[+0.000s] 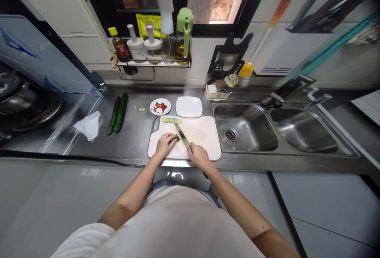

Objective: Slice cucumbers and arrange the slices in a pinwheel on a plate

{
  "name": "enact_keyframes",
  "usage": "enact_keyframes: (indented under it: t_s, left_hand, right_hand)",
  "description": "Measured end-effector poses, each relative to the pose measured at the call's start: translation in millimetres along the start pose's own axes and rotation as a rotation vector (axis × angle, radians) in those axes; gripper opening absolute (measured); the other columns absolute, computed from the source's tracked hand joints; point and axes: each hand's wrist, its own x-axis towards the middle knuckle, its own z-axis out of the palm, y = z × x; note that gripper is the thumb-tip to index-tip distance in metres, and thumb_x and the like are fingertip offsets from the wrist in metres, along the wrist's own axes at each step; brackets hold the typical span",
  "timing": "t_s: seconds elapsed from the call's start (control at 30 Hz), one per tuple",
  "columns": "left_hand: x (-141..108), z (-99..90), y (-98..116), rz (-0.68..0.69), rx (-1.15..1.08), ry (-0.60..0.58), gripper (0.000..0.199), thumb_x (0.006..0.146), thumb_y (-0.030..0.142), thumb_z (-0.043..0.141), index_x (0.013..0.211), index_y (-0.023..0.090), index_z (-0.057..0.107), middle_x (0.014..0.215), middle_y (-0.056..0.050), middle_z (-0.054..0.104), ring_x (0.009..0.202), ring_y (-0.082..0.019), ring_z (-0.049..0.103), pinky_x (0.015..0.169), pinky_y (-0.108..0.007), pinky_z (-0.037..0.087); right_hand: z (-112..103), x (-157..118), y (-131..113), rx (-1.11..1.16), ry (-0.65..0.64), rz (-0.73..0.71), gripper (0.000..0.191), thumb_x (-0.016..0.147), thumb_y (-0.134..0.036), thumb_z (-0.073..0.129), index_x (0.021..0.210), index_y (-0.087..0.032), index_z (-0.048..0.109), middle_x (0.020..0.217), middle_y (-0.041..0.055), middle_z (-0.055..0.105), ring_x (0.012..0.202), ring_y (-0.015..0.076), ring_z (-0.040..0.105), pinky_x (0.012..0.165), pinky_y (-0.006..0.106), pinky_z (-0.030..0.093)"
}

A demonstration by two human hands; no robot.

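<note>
My left hand [165, 145] is closed on a short piece of cucumber [174, 139] over the white cutting board [208, 137]. Gripped by its handle in my right hand [198, 155], a kitchen knife [182, 134] points up and to the left, its blade beside the cucumber piece. Whether the blade touches the piece I cannot tell. Overlapping cucumber slices [171, 120] lie in a row along the board's far edge. Just beyond stand a small plate [152, 107] of chopped red pieces and a white square plate [189, 107].
Two whole cucumbers [120, 113] and a crumpled white tissue [89, 126] lie on the counter to the left. A double sink [246, 127] is at the right. Bottles and jars stand on a wire rack [154, 65]; a utensil holder [217, 95] stands behind the board.
</note>
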Motion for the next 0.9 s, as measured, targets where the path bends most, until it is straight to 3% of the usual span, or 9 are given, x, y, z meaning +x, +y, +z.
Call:
enact_keyframes:
  t_s: [0.67,0.9]
  left_hand:
    - [1,7.0,-8,0.068,0.001,0.04,0.024,0.09,0.027,0.053,0.109,0.024,0.069,0.103,-0.006,0.064,0.099,-0.017,0.057,0.092,-0.032,0.046]
    - [0,11.0,-12,0.075,0.003,0.064,0.022,0.09,0.027,0.053,0.105,0.023,0.069,0.104,-0.006,0.065,0.099,-0.017,0.057,0.092,-0.031,0.046]
  right_hand:
    - [-2,3,-11,0.006,-0.057,-0.008,0.03,0.098,-0.028,0.033,0.112,-0.014,0.056,0.099,0.0151,0.069,0.094,0.0232,0.065,0.073,0.028,0.039]
    - [1,-2,-4,-0.01,-0.08,-0.03,0.028,0.095,-0.024,0.037,0.11,-0.014,0.057,0.099,0.0142,0.069,0.091,0.0221,0.064,0.072,0.027,0.039]
